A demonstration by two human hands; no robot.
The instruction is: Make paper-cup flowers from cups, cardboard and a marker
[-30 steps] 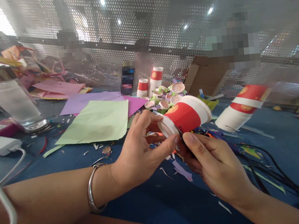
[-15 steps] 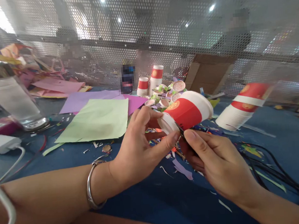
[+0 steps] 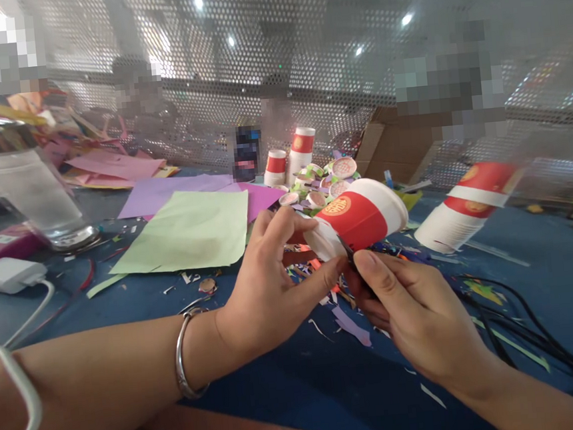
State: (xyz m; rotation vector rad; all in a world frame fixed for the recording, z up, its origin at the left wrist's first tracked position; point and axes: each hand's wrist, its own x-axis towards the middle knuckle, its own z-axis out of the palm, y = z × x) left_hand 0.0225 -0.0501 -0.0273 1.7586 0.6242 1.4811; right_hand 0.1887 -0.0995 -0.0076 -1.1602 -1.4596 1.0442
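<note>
A red-and-white paper cup (image 3: 360, 218) is tilted on its side, its rolled rim pointing right and its white base end to the left. My left hand (image 3: 276, 276) grips that base end between thumb and fingers. Just below the cup, my right hand (image 3: 414, 297) is closed around a dark tool with a thin blade (image 3: 347, 244), whose edge meets the cup near its base. The fingers hide most of this tool, so its exact kind does not show.
Behind the cup lie several cut cup bottoms (image 3: 316, 200) and stacked paper cups (image 3: 301, 148). More stacked cups (image 3: 459, 210) stand right, near black cables (image 3: 512, 329). Green paper (image 3: 192, 230), a glass of water (image 3: 38, 190) and a white charger (image 3: 8, 275) are left. Paper scraps (image 3: 351, 325) litter the blue table.
The view has shifted slightly. The cup's base end has been turned or bent a little at the blade, and both hands keep their grips in nearly the same place.
</note>
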